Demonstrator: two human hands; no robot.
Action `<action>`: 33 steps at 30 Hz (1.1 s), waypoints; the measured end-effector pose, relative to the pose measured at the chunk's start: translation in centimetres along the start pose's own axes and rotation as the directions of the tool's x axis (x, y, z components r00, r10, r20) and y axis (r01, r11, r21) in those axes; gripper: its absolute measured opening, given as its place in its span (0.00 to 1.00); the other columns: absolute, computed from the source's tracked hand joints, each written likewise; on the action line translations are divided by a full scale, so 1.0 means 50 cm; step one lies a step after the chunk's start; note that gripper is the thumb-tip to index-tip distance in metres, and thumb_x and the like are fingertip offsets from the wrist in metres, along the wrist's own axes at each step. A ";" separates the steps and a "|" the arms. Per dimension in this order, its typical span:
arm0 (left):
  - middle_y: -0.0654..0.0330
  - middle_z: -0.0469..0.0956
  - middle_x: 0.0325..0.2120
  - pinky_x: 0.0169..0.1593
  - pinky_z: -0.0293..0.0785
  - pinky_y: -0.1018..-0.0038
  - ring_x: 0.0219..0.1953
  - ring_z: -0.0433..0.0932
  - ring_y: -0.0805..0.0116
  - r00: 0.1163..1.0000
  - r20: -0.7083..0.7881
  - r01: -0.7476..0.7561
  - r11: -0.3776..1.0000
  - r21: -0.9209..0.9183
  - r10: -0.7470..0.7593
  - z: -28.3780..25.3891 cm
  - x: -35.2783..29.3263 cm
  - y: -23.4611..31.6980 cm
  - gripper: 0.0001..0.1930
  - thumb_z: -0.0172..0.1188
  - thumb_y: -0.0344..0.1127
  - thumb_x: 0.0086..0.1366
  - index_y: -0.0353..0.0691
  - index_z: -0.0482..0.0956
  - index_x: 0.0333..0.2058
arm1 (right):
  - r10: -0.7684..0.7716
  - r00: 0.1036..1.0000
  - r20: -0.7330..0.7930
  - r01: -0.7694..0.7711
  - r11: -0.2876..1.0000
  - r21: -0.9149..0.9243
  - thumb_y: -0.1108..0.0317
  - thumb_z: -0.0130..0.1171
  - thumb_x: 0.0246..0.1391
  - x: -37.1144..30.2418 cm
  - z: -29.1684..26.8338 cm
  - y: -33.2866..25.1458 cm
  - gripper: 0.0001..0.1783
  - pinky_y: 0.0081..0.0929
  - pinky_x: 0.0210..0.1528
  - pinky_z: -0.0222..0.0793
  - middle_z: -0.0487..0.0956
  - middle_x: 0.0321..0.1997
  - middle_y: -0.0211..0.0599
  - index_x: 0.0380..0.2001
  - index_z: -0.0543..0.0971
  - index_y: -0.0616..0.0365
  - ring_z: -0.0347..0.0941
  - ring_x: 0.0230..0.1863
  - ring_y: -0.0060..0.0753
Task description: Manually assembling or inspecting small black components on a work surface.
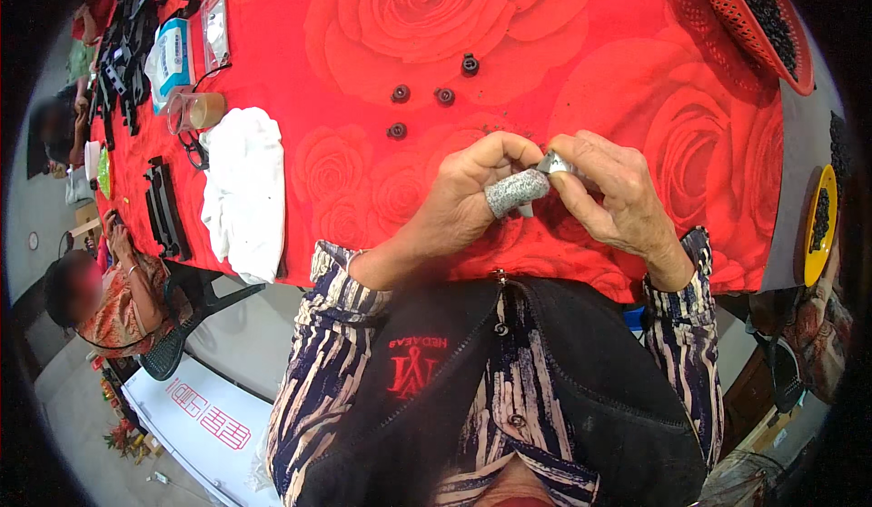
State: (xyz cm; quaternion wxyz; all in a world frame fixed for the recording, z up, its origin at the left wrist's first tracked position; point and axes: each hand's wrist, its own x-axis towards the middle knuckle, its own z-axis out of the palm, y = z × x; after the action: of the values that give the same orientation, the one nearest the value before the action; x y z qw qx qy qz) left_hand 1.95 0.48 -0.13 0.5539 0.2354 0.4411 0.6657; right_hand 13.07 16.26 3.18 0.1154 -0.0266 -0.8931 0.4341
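The right hand (618,189) closes thumb and forefinger on a small metal piece (556,164), which sits at the meeting point of the two hands, just beyond the tip of a grey speckled thumb cover (516,193). The left hand (463,189) wears this cover and bends its forefinger toward the same piece; whether its fingers also grip anything cannot be told, since the contact is hidden.

Beyond the grip and to its left, four small black parts (444,96) lie apart from one another on the red tablecloth (345,198). Farther left of the grip is a white cloth (243,198), with scissors (195,153), a cup (202,111) of brown liquid and a tissue box (171,64) near it — and, past the cloth, some long black strips (164,207). To the right of the grip, a red basket (722,7) of black pieces stands at the far side; a yellow dish (811,266) — also bearing black pieces — lies well off to the right.
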 end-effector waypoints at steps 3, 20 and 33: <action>0.66 0.71 0.32 0.34 0.69 0.85 0.32 0.71 0.83 1.000 -0.009 0.003 1.000 0.016 -0.003 0.002 0.000 0.003 0.11 0.54 0.34 0.63 0.35 0.68 0.42 | 0.013 1.000 0.008 -0.013 1.000 -0.004 0.77 0.56 0.44 0.000 -0.001 -0.003 0.09 0.34 0.21 0.63 0.69 0.21 0.43 0.33 0.73 0.65 0.69 0.21 0.43; 0.66 0.71 0.31 0.30 0.67 0.86 0.29 0.70 0.83 0.996 0.011 -0.093 0.995 0.043 0.093 0.003 0.003 -0.013 0.11 0.52 0.34 0.64 0.36 0.69 0.41 | 0.003 1.000 0.029 -0.002 1.000 -0.019 0.77 0.56 0.44 -0.006 0.008 -0.002 0.10 0.34 0.20 0.63 0.69 0.21 0.42 0.33 0.73 0.64 0.68 0.20 0.43; 0.60 0.74 0.33 0.38 0.71 0.82 0.34 0.71 0.77 0.989 -0.087 -0.138 0.971 -0.194 0.123 0.005 0.008 0.004 0.13 0.60 0.20 0.53 0.30 0.73 0.39 | 0.079 0.989 -0.124 -0.061 0.988 0.142 0.78 0.54 0.47 -0.003 0.008 -0.009 0.09 0.24 0.25 0.65 0.73 0.26 0.41 0.35 0.73 0.66 0.71 0.24 0.32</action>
State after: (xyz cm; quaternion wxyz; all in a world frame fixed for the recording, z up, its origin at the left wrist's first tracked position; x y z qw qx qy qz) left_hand 1.93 0.93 0.08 0.5129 0.1823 0.3760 0.7499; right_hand 13.16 15.65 3.29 0.1593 -0.0782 -0.8500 0.4960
